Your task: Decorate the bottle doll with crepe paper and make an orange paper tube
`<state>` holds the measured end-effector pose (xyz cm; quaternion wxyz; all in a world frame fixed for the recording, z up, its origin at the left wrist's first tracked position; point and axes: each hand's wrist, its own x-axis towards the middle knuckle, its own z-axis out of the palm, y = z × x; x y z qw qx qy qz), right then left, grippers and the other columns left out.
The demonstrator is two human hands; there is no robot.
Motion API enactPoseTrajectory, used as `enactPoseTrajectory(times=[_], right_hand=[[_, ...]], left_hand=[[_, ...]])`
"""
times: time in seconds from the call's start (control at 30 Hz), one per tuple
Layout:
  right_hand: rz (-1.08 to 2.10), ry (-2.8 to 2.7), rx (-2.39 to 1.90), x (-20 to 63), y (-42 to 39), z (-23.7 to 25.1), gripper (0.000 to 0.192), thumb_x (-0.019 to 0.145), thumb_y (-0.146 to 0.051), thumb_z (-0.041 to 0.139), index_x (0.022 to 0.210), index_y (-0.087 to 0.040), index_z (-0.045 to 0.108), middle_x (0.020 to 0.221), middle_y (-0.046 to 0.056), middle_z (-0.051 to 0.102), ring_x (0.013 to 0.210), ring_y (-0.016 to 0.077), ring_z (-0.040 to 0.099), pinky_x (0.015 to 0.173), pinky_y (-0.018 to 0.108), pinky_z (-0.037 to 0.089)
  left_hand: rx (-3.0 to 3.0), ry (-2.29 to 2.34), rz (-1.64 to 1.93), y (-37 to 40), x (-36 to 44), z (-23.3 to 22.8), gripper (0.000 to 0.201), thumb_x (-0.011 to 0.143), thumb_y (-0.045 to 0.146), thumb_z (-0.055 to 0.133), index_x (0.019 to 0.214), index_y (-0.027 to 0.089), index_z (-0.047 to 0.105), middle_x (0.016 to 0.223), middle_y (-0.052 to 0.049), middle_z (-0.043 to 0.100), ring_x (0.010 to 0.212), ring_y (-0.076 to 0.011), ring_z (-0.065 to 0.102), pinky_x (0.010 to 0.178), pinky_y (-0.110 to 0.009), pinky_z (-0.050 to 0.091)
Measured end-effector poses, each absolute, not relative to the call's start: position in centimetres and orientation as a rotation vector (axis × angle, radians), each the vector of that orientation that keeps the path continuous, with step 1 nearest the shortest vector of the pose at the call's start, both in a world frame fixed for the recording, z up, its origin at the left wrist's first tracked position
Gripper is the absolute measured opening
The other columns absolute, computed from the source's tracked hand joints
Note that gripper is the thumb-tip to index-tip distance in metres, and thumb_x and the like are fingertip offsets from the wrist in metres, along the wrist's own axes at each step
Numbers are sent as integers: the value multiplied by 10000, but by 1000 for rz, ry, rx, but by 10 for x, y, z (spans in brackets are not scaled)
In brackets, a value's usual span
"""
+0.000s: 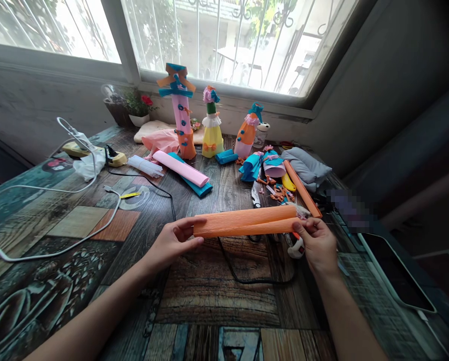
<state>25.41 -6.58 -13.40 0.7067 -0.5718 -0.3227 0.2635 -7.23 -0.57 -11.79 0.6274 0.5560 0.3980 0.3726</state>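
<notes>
A folded length of orange crepe paper (245,221) is held level above the patterned wooden table (205,291). My left hand (174,239) pinches its left end between thumb and fingers. Its right end sits in the grip of my right hand (316,243). A white and orange tape dispenser (295,247) lies on the table just under my right hand, partly hidden. A black cable (247,278) loops across the table below the paper.
Three paper-dressed bottles (212,125) stand by the window. Pink and teal paper rolls (185,170), another orange roll (302,189), scissors (255,194), paper scraps, grey cloth (307,168), a white cable (47,253), a power strip (96,153), a potted plant (138,108) and a tablet (395,273) surround me.
</notes>
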Motion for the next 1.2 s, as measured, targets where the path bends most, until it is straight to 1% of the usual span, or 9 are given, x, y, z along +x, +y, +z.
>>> enactPoseTrajectory(times=[0.13,0.43,0.63,0.9,1.07,1.2], right_hand=[[581,-721,-1271,253,-66,-133,426,496,-354,873,651,-203,506,631,-51,597,589,105,604,610,220,541],[562,-728,-1280,251,-64,-133,443,498,-379,863,648,-202,486,611,-57,573,610,127,620,635,253,540],[600,-720,-1273,251,-65,-133,414,527,-349,856,688,-195,508,649,-47,614,621,117,620,631,229,530],[612,-708,-1269,250,-67,-130,389,566,-335,841,745,-195,526,667,-54,595,652,106,607,640,209,518],[598,-710,-1281,250,-66,-131,404,546,-335,852,771,-189,550,655,-55,589,623,104,588,620,215,505],[592,-718,-1292,250,-66,-133,401,557,-347,844,782,-189,553,687,-40,609,637,109,589,632,228,498]], left_hand=[[1291,954,857,-6,-72,-118,452,602,289,819,1012,157,682,1123,-103,695,1067,-305,626,961,-437,487],[1303,997,858,-4,-73,-120,414,603,300,818,990,200,712,1029,-61,731,994,-282,659,901,-400,527],[1306,1010,866,-4,-72,-119,396,603,312,818,976,216,721,1042,-57,729,975,-280,667,879,-386,538],[1276,1025,882,-4,-73,-117,414,593,342,829,967,202,718,1042,-61,731,983,-270,668,894,-353,534],[1271,1063,873,-5,-71,-114,414,598,348,824,970,202,716,998,-47,744,941,-239,681,843,-292,552],[1247,1122,863,-6,-69,-114,407,599,348,822,964,200,716,957,-34,754,896,-206,692,821,-251,553]])
